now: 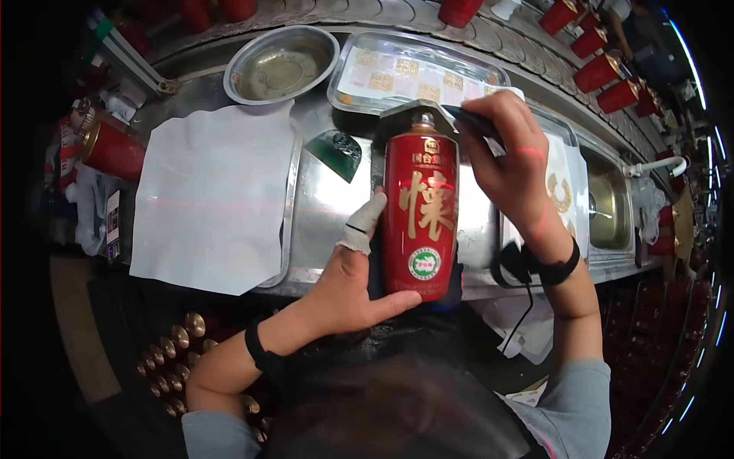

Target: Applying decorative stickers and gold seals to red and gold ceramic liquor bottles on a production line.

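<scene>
A red bottle (422,229) with gold lettering and a round green-and-white label lies or leans on the metal worktop, neck pointing away from me. My left hand (348,287) grips its lower left side; the thumb lies over the base and one finger wears a white covering. Beside the bottle's neck, my right hand (511,157) pinches a slim dark tool (475,125) whose kind I cannot make out. Behind the neck is a dark angular piece (394,121), partly hidden. A dark green scraper-like piece (336,155) rests left of the bottle.
White paper (210,199) covers a tray at left. Behind stand a metal bowl (283,65) of liquid and a tray (413,73) with gold-patterned pieces. A sink (608,206) is at right. Red bottles (600,73) stand along the conveyor (382,14).
</scene>
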The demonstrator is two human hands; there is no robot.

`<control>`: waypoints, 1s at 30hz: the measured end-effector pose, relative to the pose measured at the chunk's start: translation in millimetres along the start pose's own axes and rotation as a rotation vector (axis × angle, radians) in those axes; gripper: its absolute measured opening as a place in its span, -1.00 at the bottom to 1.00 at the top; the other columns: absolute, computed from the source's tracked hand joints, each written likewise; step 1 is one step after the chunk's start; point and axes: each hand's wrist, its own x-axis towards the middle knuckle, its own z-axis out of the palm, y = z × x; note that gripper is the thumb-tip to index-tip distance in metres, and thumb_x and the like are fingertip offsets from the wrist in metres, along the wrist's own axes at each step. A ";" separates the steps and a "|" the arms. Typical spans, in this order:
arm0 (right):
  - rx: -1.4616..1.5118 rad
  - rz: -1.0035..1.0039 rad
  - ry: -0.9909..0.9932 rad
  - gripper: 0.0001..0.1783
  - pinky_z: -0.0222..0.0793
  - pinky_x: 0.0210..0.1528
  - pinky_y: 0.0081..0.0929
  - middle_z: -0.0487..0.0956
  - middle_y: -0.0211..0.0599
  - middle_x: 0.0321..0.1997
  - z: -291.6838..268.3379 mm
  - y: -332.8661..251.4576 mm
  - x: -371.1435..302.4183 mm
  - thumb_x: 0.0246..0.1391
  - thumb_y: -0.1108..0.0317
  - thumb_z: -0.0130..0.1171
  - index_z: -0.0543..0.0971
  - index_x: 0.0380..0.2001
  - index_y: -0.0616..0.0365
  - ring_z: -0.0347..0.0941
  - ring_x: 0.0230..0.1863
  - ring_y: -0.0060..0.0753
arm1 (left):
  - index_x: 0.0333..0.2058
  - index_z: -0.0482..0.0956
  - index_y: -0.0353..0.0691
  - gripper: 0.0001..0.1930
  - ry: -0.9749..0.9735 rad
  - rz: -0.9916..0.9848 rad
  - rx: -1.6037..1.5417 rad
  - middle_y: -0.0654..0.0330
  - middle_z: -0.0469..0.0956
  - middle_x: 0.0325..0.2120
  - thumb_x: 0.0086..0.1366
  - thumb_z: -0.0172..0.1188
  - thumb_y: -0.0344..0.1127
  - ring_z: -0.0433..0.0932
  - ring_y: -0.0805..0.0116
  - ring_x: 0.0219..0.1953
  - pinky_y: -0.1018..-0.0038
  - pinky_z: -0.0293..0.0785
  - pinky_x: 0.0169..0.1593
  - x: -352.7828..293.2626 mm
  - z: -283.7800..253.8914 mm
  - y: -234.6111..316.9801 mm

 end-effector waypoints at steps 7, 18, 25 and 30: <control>0.078 -0.506 -0.265 -0.83 0.42 -0.38 -0.43 0.45 -0.39 -0.43 -2.6 -65.9 -85.3 -0.15 0.44 0.40 0.55 -0.51 0.03 0.48 -0.37 -0.38 | 0.40 -0.25 -0.35 0.08 0.017 -0.109 -0.044 -0.13 -0.16 0.43 0.17 0.39 -0.17 -0.12 -0.01 0.48 0.16 -0.14 0.48 -20.4 -24.7 -1.0; -0.025 -0.360 -0.185 -0.74 0.38 -0.46 -0.33 0.53 -0.31 -0.39 -5.7 -68.3 -76.5 -0.28 0.48 0.36 0.64 -0.38 0.12 0.49 -0.37 -0.28 | 0.45 -0.23 -0.31 0.02 -0.004 -0.123 0.054 -0.04 -0.14 0.47 0.30 0.21 0.08 -0.07 0.09 0.49 0.21 -0.18 0.47 -22.6 -19.3 14.7; 0.205 0.228 -0.107 -0.72 0.47 -0.29 -0.34 0.58 -0.11 -0.39 1.9 -50.2 -53.6 -0.07 0.39 0.38 0.57 -0.27 0.23 0.56 -0.36 -0.08 | 0.42 -0.28 -0.36 0.13 -0.127 -0.114 0.105 -0.22 -0.11 0.43 0.13 0.37 -0.10 -0.15 -0.09 0.49 0.07 -0.40 0.47 -25.6 -12.5 18.6; -0.017 -0.095 0.051 -0.84 0.43 -0.34 -0.35 0.55 -0.16 -0.43 13.8 -12.7 -7.7 -0.07 0.47 0.32 0.58 -0.37 0.20 0.52 -0.41 -0.13 | 0.41 -0.22 -0.31 0.17 -0.055 -0.042 0.218 -0.20 -0.06 0.40 0.01 0.47 -0.19 -0.08 -0.07 0.48 0.07 -0.28 0.46 -15.5 1.3 17.1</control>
